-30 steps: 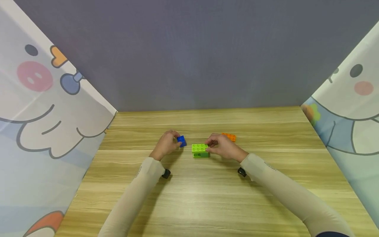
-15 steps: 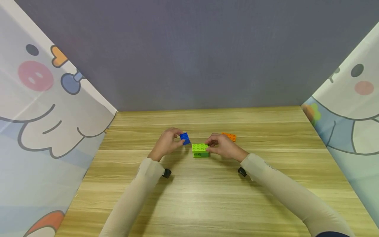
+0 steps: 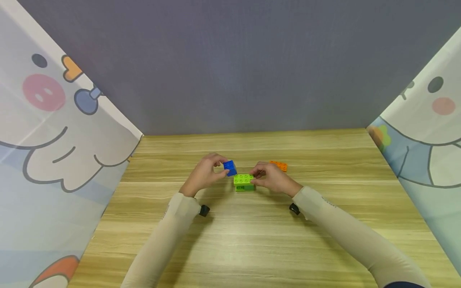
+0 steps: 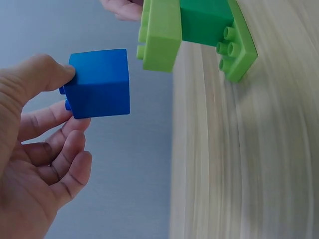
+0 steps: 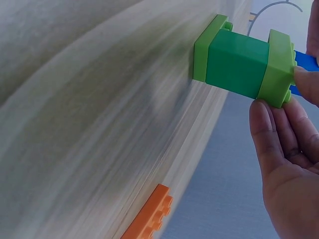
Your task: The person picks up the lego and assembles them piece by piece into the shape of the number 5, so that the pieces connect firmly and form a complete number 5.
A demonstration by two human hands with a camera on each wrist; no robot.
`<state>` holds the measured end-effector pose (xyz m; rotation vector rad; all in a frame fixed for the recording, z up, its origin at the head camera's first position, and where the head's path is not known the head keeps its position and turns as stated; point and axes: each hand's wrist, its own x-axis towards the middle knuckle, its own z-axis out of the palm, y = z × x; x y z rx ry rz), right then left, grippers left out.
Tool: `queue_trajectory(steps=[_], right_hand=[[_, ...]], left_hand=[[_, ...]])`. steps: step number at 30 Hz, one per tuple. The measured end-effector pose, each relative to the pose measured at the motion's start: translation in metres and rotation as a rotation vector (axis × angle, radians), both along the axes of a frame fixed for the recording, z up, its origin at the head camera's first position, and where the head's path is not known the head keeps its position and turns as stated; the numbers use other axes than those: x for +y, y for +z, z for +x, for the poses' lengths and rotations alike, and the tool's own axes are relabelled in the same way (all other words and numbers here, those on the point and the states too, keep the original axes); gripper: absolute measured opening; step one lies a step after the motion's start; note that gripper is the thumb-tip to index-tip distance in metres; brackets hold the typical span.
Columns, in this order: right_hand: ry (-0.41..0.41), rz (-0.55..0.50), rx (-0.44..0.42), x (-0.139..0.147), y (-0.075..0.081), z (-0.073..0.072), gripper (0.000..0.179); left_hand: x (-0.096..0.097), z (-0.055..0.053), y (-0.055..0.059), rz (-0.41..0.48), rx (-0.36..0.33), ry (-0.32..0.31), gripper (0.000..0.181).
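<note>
My left hand [image 3: 206,173] pinches a square blue building block [image 4: 98,83] between thumb and fingers, holding it above the table just left of a green stack. In the left wrist view its studs face the palm side. The stack has a light green brick [image 3: 243,179] on top, a dark green block [image 5: 237,62] in the middle and a light green plate [image 4: 241,47] at the bottom, with bare studs at the plate's left end. My right hand [image 3: 274,178] pinches the top brick at its right end. A gap separates the blue block from the stack.
Behind the right hand, a flat orange brick [image 3: 279,165] lies studs up on the wooden table [image 3: 245,236]. A grey wall [image 3: 237,72] rises at the table's back edge. Printed cartoon sheets [image 3: 54,152] flank both sides.
My left hand has lifted the blue block off the table and moved it right, toward the green stack. The right hand stays in place on the stack.
</note>
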<state>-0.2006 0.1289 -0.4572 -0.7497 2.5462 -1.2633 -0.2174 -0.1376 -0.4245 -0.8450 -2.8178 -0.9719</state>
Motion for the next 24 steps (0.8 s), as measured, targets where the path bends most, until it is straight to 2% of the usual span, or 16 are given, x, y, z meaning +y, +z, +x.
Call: queue_trajectory(steps=[10,17,24], right_hand=[[-0.003,-0.016,-0.001,0.0,0.0,0.0,0.018],[-0.004,-0.021,0.0,0.0,-0.001,0.0,0.018],[0.001,-0.021,0.007,0.0,-0.001,-0.001,0.019]], left_hand=[[0.007,0.005,0.006,0.006,0.007,-0.089,0.025],[0.012,0.006,0.005,-0.043,-0.035,-0.099,0.026],[0.016,0.007,0.006,-0.067,-0.034,-0.131,0.028]])
